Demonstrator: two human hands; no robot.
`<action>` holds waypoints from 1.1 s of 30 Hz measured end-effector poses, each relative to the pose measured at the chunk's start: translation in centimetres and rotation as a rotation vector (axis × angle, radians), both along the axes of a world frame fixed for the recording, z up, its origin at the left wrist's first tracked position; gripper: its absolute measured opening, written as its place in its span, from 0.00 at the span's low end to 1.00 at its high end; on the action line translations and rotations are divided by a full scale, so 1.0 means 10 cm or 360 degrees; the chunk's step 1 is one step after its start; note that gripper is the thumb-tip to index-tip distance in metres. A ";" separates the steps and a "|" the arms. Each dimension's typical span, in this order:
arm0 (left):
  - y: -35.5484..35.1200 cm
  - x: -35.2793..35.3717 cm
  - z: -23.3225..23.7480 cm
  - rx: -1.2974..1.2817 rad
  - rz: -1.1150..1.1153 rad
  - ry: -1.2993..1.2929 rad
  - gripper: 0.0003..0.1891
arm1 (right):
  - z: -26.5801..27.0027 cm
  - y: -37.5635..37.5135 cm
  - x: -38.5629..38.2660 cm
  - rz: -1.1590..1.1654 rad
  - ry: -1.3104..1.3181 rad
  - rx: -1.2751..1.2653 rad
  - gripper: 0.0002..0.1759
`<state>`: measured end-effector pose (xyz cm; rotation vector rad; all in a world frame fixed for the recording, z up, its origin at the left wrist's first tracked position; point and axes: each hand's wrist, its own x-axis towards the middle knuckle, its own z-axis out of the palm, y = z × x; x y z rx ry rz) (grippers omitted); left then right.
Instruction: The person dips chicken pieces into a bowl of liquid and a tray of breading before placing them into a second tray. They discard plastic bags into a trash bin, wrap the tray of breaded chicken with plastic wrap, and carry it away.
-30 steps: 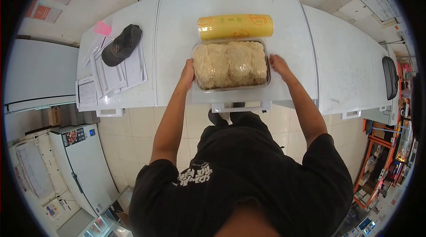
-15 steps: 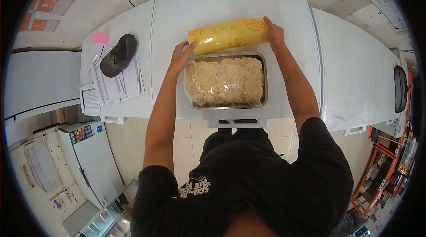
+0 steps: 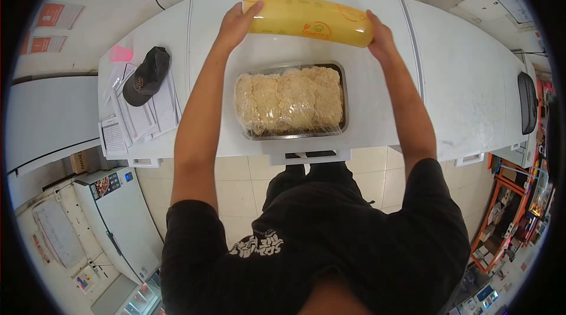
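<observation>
A thick yellow roll of cling film [image 3: 306,20] with orange print is held up above the back of the white worktop. My left hand [image 3: 237,23] grips its left end, thumb on top. At the right end, my right hand [image 3: 380,35] is closed around the edge. Below the roll sits a metal tray [image 3: 345,97] heaped with pale, crumb-coated pieces [image 3: 289,99]. Clear film covers the pieces and clings over the tray's left and front sides. Whether film still joins the roll to the tray cannot be made out.
A dark cap [image 3: 147,76] lies on papers [image 3: 138,115] at the left, beside a pink cup [image 3: 121,53]. A black case [image 3: 527,102] is at the far right. White freezer lids form the worktop [image 3: 206,102], with seams between them.
Both hands have lifted the roll away from the tray, toward the back, and its right end now tilts lower. The tray stays in place while the camera view shifts slightly.
</observation>
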<state>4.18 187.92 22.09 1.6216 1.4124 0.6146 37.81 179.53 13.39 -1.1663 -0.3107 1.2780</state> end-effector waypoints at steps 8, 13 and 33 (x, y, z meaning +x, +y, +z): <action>-1.77 -0.09 0.82 -0.0283 -0.0495 -0.0920 0.27 | 1.13 -1.44 0.18 0.0302 -0.0078 -0.0274 0.19; -2.67 -0.24 0.50 -0.0748 -0.0521 -0.1069 0.29 | 0.82 -2.31 0.28 0.0439 -0.0209 -0.0655 0.21; -2.62 -0.89 -0.41 -0.0657 -0.0520 0.0411 0.19 | 0.55 -2.12 -0.55 0.0924 -0.2214 -0.0596 0.35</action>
